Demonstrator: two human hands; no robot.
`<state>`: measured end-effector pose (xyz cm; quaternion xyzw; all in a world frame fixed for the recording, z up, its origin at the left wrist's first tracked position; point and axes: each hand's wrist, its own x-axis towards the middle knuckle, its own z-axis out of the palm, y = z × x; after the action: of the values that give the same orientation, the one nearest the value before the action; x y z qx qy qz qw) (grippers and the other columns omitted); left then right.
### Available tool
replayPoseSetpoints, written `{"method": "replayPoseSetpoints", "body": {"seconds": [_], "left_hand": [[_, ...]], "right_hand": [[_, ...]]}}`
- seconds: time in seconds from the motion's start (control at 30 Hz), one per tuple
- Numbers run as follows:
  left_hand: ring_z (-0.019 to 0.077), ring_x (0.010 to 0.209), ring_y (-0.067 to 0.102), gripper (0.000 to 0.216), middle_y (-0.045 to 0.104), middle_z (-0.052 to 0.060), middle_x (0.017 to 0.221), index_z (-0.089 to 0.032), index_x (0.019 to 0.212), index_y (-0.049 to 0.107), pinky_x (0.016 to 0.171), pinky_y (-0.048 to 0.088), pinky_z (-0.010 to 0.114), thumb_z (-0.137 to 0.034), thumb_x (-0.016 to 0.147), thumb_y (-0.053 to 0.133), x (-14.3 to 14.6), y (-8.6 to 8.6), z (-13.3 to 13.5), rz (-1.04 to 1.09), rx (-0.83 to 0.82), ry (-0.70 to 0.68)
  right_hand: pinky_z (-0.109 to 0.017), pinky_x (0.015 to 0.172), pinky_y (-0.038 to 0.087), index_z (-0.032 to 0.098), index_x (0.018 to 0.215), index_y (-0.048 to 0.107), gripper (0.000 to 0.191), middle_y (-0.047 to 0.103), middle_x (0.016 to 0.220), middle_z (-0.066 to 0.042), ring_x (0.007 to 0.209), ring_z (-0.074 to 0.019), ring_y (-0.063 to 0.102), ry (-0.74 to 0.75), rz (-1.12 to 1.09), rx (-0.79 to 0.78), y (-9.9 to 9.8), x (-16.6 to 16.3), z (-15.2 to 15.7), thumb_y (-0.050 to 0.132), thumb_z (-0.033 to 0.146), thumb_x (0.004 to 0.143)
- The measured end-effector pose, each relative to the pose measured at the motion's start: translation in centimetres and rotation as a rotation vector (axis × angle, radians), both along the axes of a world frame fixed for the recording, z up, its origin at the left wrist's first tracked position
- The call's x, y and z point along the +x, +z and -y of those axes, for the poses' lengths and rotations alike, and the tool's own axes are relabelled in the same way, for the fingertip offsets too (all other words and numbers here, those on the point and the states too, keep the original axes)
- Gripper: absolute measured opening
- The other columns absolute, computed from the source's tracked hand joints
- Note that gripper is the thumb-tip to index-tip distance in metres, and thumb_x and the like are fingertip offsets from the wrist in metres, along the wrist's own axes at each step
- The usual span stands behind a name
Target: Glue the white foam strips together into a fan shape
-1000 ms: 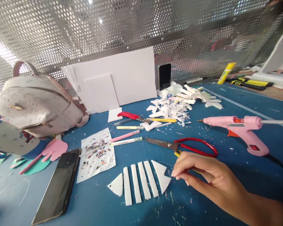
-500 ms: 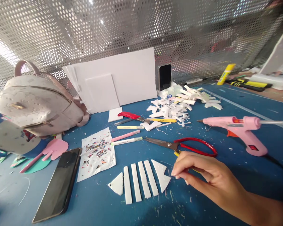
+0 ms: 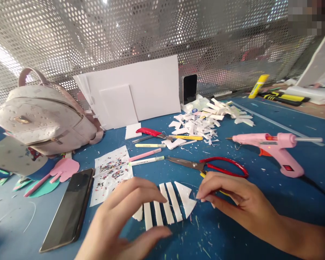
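Observation:
White foam pieces lie in a fish-like row: a head piece partly hidden by my left hand, several strips (image 3: 174,202), and a notched tail piece (image 3: 186,199). My left hand (image 3: 124,213) hovers over the left strips, thumb and fingers spread apart and holding nothing. Beside the tail piece's right tip, my right hand (image 3: 227,196) has thumb and fingers pinched together; whatever they may hold is too small to make out. Just behind that hand are red-handled scissors (image 3: 224,164). A yellow item lies partly hidden beneath it.
A pink glue gun (image 3: 273,142) lies on the right, its cord trailing. Foam scraps (image 3: 197,122), red-handled pliers (image 3: 151,132) and pens (image 3: 146,160) lie behind. Bead-covered paper (image 3: 100,191), a phone (image 3: 67,213) and a backpack (image 3: 46,115) are left.
My left hand has come into view from below and now covers the left part of the foam row. My right hand stays nearly still, fingers pinched by the tail piece.

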<state>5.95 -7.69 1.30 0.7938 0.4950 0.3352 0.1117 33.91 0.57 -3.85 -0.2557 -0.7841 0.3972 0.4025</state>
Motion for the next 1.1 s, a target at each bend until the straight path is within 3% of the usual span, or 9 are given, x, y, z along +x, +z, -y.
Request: {"method": "replayPoseSetpoints", "body": {"seconds": [0.1,0.3,0.5,0.73,1.1], "left_hand": [[0.0169,0.094,0.069,0.016,0.073,-0.002,0.104,-0.032,0.109,0.068,0.081,0.054,0.03,-0.037,0.095,0.073,0.8,-0.5,-1.7,0.011,-0.058,-0.099],[0.0164,0.09,0.065,0.011,0.071,-0.007,0.1,-0.035,0.1,0.069,0.085,0.043,0.036,-0.025,0.096,0.07,1.1,-2.2,-2.0,0.02,-0.069,-0.062],[0.0159,0.088,0.066,0.012,0.072,-0.005,0.097,-0.03,0.09,0.071,0.084,0.043,0.035,-0.021,0.097,0.066,1.3,-1.2,-2.1,0.005,-0.118,-0.066],[0.0147,0.088,0.069,0.015,0.073,-0.004,0.092,-0.031,0.091,0.075,0.081,0.049,0.032,-0.02,0.096,0.065,1.5,-0.7,-2.0,0.124,-0.18,-0.058],[0.0184,0.092,0.07,0.012,0.075,-0.003,0.097,-0.033,0.095,0.076,0.086,0.049,0.036,-0.023,0.092,0.07,1.4,-1.1,-1.8,0.085,-0.221,-0.001]], "right_hand": [[-0.024,0.077,0.056,0.026,0.098,0.072,0.012,0.074,0.089,-0.002,0.082,-0.0149,0.072,-0.007,0.011,0.02,0.0,0.1,0.1,0.064,0.017,0.097],[-0.021,0.078,0.055,0.026,0.099,0.071,0.014,0.073,0.09,0.0,0.083,-0.0125,0.071,-0.002,0.015,0.037,0.2,0.0,0.2,0.063,0.015,0.097],[-0.023,0.075,0.056,0.024,0.097,0.073,0.013,0.074,0.089,-0.002,0.082,-0.0143,0.072,-0.003,0.023,0.04,0.6,-0.1,0.3,0.063,0.016,0.097],[-0.024,0.077,0.057,0.023,0.098,0.074,0.012,0.075,0.09,-0.003,0.083,-0.015,0.072,0.018,0.027,0.071,0.5,-0.1,0.3,0.064,0.017,0.097],[-0.02,0.077,0.056,0.024,0.097,0.074,0.013,0.074,0.091,-0.002,0.084,-0.0128,0.072,0.01,0.015,0.037,0.6,-0.2,0.3,0.063,0.016,0.097]]}}
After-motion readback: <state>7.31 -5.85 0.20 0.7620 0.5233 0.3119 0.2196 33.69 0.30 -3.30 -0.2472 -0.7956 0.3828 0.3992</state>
